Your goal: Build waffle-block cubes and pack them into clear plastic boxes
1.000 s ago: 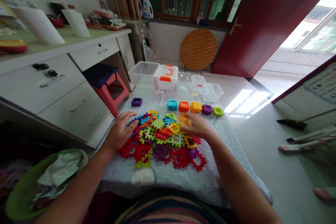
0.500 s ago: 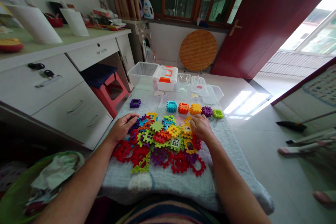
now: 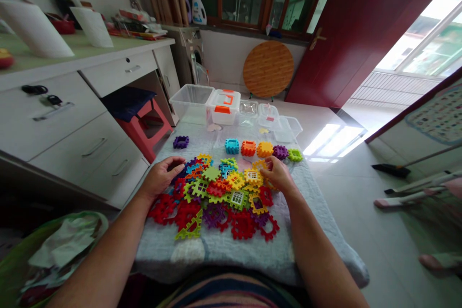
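A pile of interlocking plastic tiles with toothed edges lies on the cloth-covered table in front of me. Red tiles (image 3: 243,224) make up its near side, with a green triangular frame (image 3: 190,227) among them. Green, yellow and blue tiles overlap in the middle. At the pile's left edge my left hand (image 3: 164,175) rests beside dark blue tiles (image 3: 188,169), fingers curved and thumb apart. My right hand (image 3: 278,174) is at the right edge, its fingertips by a yellow window tile (image 3: 253,176). Its fingers are apart, and no held tile is visible.
Behind the pile stands a row of assembled blocks: cyan (image 3: 232,146), orange (image 3: 248,147), yellow (image 3: 264,148), purple (image 3: 280,152) and green (image 3: 295,155). A dark purple block (image 3: 181,142) sits farther left. Clear plastic boxes (image 3: 192,102) line the far edge, one lidded with orange latches (image 3: 222,109).
My right hand has shifted slightly and turned, its thumb and fingers parting at the pile's right edge. My left hand stays by the dark blue tiles. The whole view has swung slightly.
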Motion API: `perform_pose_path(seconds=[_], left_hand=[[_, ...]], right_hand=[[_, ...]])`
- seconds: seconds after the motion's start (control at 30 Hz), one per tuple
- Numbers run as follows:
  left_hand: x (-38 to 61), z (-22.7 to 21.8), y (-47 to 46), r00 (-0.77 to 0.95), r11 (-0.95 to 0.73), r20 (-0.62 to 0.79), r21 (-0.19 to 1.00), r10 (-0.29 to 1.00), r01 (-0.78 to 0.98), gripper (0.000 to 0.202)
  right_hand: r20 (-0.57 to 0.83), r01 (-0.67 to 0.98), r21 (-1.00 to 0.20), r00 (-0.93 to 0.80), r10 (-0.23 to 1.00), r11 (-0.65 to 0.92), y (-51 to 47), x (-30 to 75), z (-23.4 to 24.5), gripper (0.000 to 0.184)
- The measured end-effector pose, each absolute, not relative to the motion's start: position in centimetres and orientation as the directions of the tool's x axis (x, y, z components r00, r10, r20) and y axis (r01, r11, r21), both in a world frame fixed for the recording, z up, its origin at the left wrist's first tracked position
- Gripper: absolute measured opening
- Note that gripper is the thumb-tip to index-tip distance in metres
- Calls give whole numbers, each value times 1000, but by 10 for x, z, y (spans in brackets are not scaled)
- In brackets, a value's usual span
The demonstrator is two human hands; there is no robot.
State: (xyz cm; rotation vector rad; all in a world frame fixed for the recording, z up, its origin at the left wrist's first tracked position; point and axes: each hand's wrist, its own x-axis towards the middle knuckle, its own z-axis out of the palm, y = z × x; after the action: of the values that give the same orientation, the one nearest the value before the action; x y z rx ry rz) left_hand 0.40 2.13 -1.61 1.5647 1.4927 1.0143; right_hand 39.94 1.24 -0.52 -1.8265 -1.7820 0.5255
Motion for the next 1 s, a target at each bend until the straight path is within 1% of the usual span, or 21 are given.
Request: perform_pose_path(seconds=[0.1, 0.17, 0.23, 0.33, 0.4, 0.43, 0.5, 0.57, 0.7, 0.77, 0.87, 1.0], left_hand=[[4, -17, 22, -6, -46, 54, 899, 999, 435, 52], [4, -18, 22, -8, -52, 62, 892, 998, 448, 51], [3, -18, 22, 0, -61, 69, 883, 998, 466, 49], [2, -18, 23, 10, -74, 79, 870, 997, 488, 47], [1, -18, 23, 13, -78, 82, 868, 997, 490, 46], [1, -18, 23, 13, -78, 82, 870, 997, 486, 46], [2, -18, 22, 12, -74, 77, 876, 997, 476, 46], [3, -18, 22, 10, -70, 74, 880, 997, 470, 46], [4, -16, 21, 10, -72, 76, 880, 997, 469, 46], [5, -15, 21, 10, -70, 73, 881, 997, 467, 46], [5, -15, 21, 8, -61, 65, 882, 998, 467, 46], [5, -14, 21, 5, -65, 71, 878, 997, 474, 45]], right_hand=[[69, 687, -727, 58, 996, 10, 14, 406, -4, 16], [114, 646, -762, 57, 992, 51, 14, 412, -1, 15], [193, 678, -728, 65, 979, 99, 12, 416, 3, 11], [275, 800, -585, 37, 961, 136, 8, 419, 7, 8], [256, 847, -503, -43, 966, 171, 5, 420, 8, 9], [228, 852, -485, -94, 969, 197, 4, 420, 8, 9], [173, 833, -495, -184, 968, 247, 2, 422, 8, 12], [156, 809, -524, -218, 963, 268, 1, 425, 9, 14], [188, 804, -516, -231, 955, 296, 3, 427, 6, 29], [174, 808, -503, -253, 952, 306, 3, 426, 3, 36], [142, 819, -489, -266, 953, 302, 4, 427, 0, 36], [193, 833, -472, -222, 956, 289, 4, 432, 1, 41]])
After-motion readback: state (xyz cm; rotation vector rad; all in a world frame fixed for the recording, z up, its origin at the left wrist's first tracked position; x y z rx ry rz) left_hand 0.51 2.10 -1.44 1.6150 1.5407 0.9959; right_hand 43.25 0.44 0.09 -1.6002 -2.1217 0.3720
